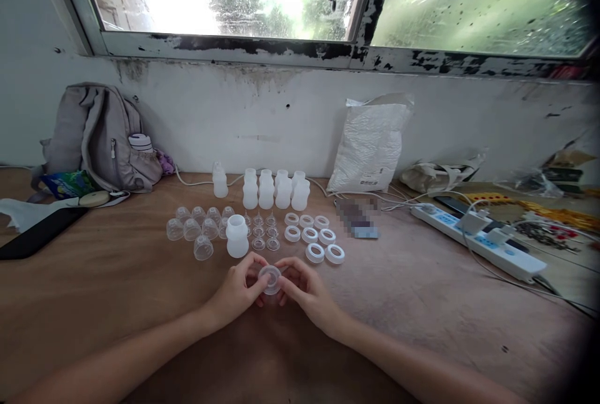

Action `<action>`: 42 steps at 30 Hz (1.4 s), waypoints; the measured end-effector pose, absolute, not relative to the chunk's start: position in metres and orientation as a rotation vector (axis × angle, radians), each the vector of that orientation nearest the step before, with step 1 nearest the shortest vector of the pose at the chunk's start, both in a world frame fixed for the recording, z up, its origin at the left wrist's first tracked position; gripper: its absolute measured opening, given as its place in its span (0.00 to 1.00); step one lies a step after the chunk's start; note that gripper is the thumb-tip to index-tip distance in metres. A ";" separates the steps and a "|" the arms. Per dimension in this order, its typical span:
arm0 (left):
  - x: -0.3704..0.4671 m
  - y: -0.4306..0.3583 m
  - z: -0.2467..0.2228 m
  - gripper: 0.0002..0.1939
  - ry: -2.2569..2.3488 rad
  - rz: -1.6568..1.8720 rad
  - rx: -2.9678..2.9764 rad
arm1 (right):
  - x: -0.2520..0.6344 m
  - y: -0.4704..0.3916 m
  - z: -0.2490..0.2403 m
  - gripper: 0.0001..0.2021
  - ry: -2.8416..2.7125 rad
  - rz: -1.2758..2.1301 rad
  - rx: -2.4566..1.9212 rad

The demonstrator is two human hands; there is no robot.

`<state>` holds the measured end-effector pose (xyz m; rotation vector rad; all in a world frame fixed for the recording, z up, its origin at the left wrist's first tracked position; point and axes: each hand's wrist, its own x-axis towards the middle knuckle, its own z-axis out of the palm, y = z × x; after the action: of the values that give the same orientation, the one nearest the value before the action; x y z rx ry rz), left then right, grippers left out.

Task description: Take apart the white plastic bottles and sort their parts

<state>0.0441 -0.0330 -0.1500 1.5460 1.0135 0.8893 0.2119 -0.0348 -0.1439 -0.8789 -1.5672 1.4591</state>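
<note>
Between my left hand (242,285) and my right hand (304,291) is a translucent bottle collar ring (270,289), with what looks like a clear nipple inside it. Both hands grip its rim from opposite sides, thumbs on top. Just beyond my left hand stands an open white baby bottle (237,238). Clear nipples (258,244) stand in short rows to its right. Several clear domed caps (203,247) lie to its left. White collar rings (314,253) are laid out in rows beyond my right hand.
Several white bottles (265,190) and one capped bottle (220,180) stand along the back. A grey backpack (100,138) leans at the left wall. On the right are a white plastic package (370,144), a power strip (482,241) and trailing cables.
</note>
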 end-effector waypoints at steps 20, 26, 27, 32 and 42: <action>0.048 -0.033 -0.153 0.11 0.868 0.846 1.298 | 0.215 -0.036 -0.146 0.15 -1.821 1.259 -0.921; 0.048 -0.034 -0.150 0.12 0.834 0.837 1.271 | 0.218 -0.035 -0.152 0.18 -1.869 1.329 -0.844; 0.048 -0.034 -0.152 0.12 0.833 0.834 1.276 | 0.219 -0.035 -0.152 0.18 -1.882 1.332 -0.839; 0.052 -0.035 -0.158 0.13 0.802 0.840 1.276 | 0.220 -0.040 -0.151 0.15 -1.930 1.278 -0.807; 0.043 -0.029 -0.145 0.13 0.978 0.766 1.573 | 0.219 -0.037 -0.143 0.13 -1.978 1.023 -0.916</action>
<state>0.0430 -0.0290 -0.1454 1.5725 0.9779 0.7660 0.2190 -0.0365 -0.1431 -0.9161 -1.9776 1.0233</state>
